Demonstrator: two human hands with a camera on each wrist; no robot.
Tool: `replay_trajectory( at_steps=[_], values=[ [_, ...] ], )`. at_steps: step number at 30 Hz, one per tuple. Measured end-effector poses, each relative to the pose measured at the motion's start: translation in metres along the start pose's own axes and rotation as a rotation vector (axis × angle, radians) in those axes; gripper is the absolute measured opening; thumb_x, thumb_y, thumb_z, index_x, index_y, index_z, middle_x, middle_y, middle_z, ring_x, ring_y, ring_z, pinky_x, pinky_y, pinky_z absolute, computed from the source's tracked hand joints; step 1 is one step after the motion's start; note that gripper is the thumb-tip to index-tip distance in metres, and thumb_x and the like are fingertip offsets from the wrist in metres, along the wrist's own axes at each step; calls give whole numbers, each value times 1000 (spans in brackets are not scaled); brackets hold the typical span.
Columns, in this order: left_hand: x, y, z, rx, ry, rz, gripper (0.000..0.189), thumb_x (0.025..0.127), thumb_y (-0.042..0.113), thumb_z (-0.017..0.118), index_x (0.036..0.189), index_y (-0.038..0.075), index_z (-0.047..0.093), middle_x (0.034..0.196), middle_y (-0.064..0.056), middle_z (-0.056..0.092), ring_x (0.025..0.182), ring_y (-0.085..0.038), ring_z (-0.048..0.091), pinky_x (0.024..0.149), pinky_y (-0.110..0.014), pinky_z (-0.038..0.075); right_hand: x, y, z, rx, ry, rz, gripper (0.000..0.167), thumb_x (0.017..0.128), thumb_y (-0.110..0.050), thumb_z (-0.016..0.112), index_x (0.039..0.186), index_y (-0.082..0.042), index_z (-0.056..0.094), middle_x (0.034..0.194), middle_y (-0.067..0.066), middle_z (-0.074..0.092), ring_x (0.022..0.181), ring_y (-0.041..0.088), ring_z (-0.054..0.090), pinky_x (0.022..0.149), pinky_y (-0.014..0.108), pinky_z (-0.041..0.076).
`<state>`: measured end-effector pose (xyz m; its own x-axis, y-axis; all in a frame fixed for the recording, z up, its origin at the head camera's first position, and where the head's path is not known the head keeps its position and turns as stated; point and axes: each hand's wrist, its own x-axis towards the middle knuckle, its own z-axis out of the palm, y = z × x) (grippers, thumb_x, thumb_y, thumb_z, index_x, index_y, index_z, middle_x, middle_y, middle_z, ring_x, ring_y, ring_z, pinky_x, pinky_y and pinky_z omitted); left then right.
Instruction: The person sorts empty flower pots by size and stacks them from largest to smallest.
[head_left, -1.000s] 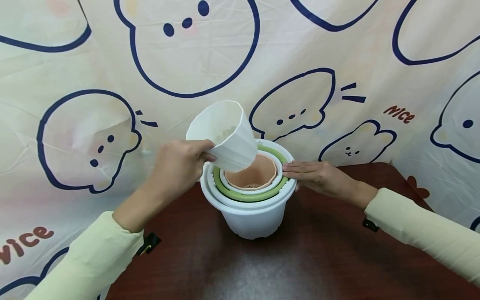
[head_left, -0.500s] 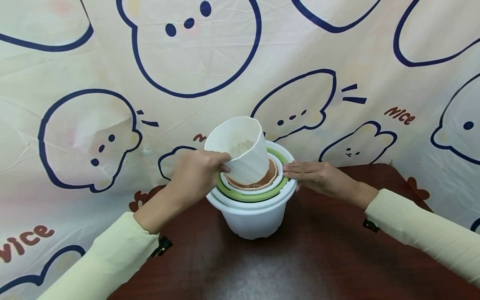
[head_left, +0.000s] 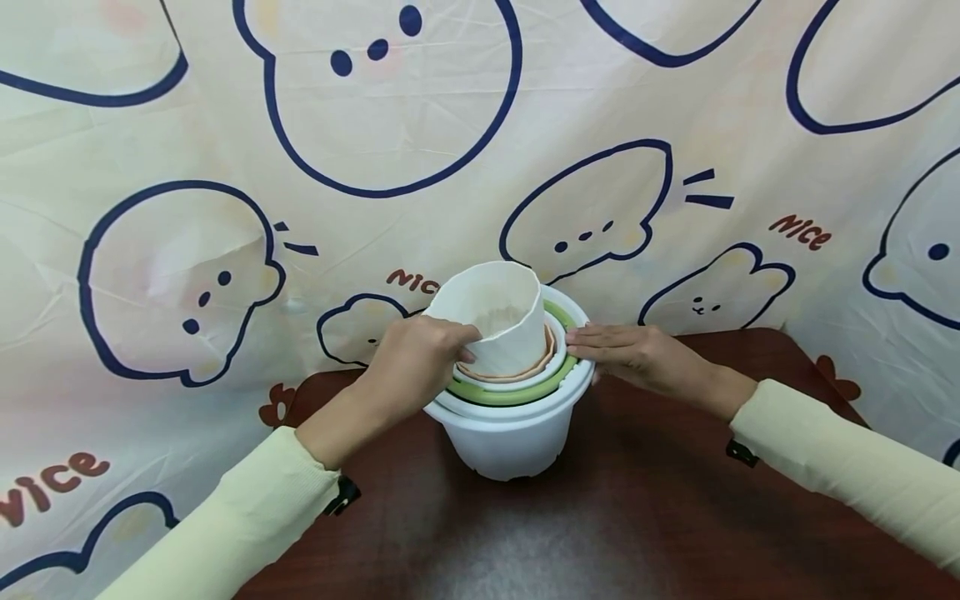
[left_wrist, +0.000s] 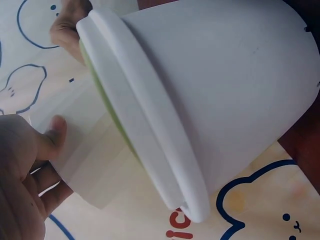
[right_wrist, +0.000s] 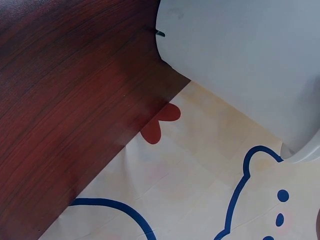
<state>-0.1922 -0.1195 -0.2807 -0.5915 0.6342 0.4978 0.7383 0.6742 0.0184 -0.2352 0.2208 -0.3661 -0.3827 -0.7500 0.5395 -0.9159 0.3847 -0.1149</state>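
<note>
In the head view my left hand (head_left: pixel 422 354) pinches the near-left rim of a small white flowerpot (head_left: pixel 502 354), thumb inside and fingers outside. The pot tilts, its mouth up and to the left, and its lower part is hidden within a peach-coloured pot (head_left: pixel 551 354). Around that are a white rim, a green pot (head_left: pixel 498 393) and a large white flowerpot (head_left: pixel 506 446), all nested. At the right side, my right hand (head_left: pixel 633 350) holds the large pot's rim, fingers flat over the top and thumb tucked below. The left wrist view shows the left thumb (left_wrist: pixel 57 135) on the small pot.
The nested pots stand on a dark red-brown wooden table (head_left: pixel 600 517). Close behind hangs a pale cloth (head_left: pixel 420 142) with blue cartoon outlines, which also covers the sides. A small black device (head_left: pixel 343 496) sits at the left cuff.
My left hand has brought the small white pot right and down, from above the stack into the peach-coloured pot. The right hand has stayed at the large pot's rim.
</note>
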Motion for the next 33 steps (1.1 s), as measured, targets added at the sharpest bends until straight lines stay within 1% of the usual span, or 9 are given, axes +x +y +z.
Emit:
replay_trajectory(
  at_steps=[10,14,17,20,23,26,28,30,33],
  values=[
    [0,-4,19,-42,-82,16,44,81,-18,62,108,12,80,94,0,81,81,-11,77,61,-31,59,1,0,-1,-3,-1,-8,64,78,-5,85,138,-10,65,139,5,67,137,15,57,114,16,37],
    [0,-5,23,-66,-110,20,43,83,-16,65,112,12,79,98,-1,81,85,-13,77,67,-32,61,0,0,-1,-5,-3,-5,64,77,-4,85,139,-11,65,139,4,67,137,15,57,113,15,37],
    [0,-5,22,-112,-135,5,38,89,-5,71,121,14,76,107,-2,79,99,-16,75,82,-34,62,-2,0,-3,-16,-4,-2,66,77,-4,85,139,-11,65,140,3,67,138,15,57,112,14,37],
    [-1,-6,19,-126,-134,-26,40,96,13,71,136,16,67,126,-5,73,120,-22,68,102,-40,55,-4,1,-5,-24,-7,2,67,77,-3,85,140,-12,64,141,3,66,139,14,55,112,14,37],
    [-4,-8,16,-103,-59,-74,44,102,24,64,144,13,58,137,-11,64,132,-28,58,115,-49,45,-5,2,-5,-26,-10,1,67,77,-3,85,140,-12,64,141,3,66,140,13,55,113,13,35],
    [-4,-15,13,-81,61,-137,41,105,26,57,141,7,58,136,-14,62,133,-32,55,114,-54,40,-3,0,-5,-16,-28,6,64,79,-5,84,140,-11,64,141,3,66,138,15,56,113,14,35],
    [-4,-23,11,-72,131,-175,37,106,25,54,137,4,60,133,-16,62,131,-33,54,113,-56,39,-1,-2,-7,29,-74,48,60,84,-8,81,141,-13,63,144,1,64,139,16,56,114,15,34],
    [-7,-35,9,-46,189,-194,35,106,23,53,132,1,61,130,-18,63,131,-35,54,113,-57,39,0,-3,-14,102,-144,139,59,91,-14,76,147,-16,58,151,-1,57,143,18,51,116,16,33],
    [-20,-57,4,8,251,-238,34,105,20,52,128,-3,63,128,-22,63,129,-40,53,113,-58,37,-3,2,-32,165,-210,358,65,100,-26,67,159,-27,39,164,-6,39,154,18,35,123,23,29]
  ],
)
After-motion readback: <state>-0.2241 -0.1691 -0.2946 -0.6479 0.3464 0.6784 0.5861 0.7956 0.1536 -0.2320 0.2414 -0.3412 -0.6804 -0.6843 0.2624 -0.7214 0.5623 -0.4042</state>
